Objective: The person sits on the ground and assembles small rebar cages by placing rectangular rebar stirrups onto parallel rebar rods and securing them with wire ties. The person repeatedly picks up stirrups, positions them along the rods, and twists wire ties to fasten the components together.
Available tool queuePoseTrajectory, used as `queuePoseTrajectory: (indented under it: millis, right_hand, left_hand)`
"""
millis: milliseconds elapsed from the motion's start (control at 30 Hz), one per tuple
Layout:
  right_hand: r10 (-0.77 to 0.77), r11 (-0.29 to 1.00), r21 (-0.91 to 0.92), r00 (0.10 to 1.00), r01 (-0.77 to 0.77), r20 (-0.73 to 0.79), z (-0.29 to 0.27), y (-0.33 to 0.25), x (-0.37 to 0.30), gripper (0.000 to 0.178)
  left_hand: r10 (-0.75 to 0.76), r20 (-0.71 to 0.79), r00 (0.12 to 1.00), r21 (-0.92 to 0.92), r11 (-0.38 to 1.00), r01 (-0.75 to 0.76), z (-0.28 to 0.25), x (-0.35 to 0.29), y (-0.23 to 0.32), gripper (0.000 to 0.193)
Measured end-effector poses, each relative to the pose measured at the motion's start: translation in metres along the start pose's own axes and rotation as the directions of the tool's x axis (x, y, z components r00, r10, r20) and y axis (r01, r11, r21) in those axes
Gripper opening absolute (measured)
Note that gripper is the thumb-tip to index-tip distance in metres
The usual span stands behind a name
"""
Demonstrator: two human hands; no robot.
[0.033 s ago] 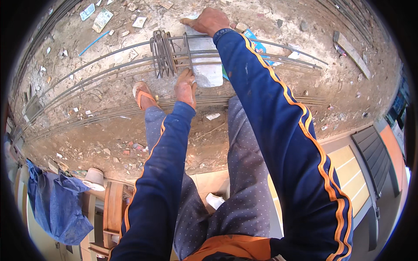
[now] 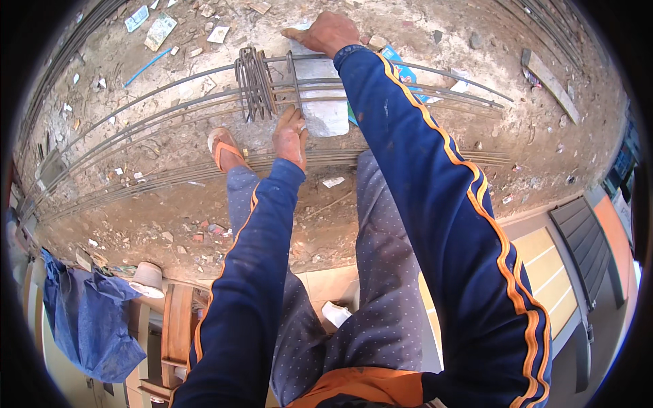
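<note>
Long steel rebar rods run across the ground in front of me. A bundle of bent wire stirrups hangs around them, and a single rectangular stirrup stands just right of that bundle. My left hand is at the near, lower end of the single stirrup, its fingers together against it. Beyond the far rod, my right hand is closed, knuckles up; a tan tip pokes out on its left, and I cannot make out what it grips. A pale grey slab lies under the rods between my hands.
More thin rods lie nearer, by my sandalled foot. Litter, a blue straw and a short plank are scattered on the dirt. A blue tarp and a bucket stand at lower left.
</note>
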State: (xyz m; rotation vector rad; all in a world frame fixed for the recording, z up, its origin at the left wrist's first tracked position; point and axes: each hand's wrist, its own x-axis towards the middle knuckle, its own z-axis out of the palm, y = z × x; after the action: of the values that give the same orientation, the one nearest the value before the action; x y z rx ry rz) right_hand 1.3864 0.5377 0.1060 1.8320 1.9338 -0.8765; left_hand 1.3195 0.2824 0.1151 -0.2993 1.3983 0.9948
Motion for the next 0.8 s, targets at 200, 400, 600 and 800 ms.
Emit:
queuePoseTrajectory:
  millis: [200, 400, 600, 800]
  right_hand:
    - [0.02, 1.0, 0.0, 0.999, -0.02, -0.04, -0.009, -0.005, -0.008, 0.09]
    - [0.077, 0.997, 0.015, 0.994, -0.076, -0.082, -0.012, 0.018, -0.004, 0.087]
    - [0.037, 0.999, -0.021, 0.985, -0.041, -0.169, 0.003, 0.033, 0.002, 0.095]
    - [0.053, 0.998, 0.036, 0.994, -0.05, -0.098, 0.002, 0.038, -0.001, 0.093]
  left_hand:
    - [0.192, 0.063, 0.979, 0.148, 0.969, -0.199, 0.012, 0.012, -0.015, 0.073]
    - [0.23, 0.086, 0.969, 0.116, 0.964, -0.239, 0.022, 0.013, -0.019, 0.07]
    - [0.25, 0.043, 0.967, 0.239, 0.938, -0.253, 0.027, 0.004, -0.01, 0.064]
    - [0.266, 0.046, 0.963, 0.285, 0.92, -0.268, 0.024, 0.01, -0.014, 0.063]
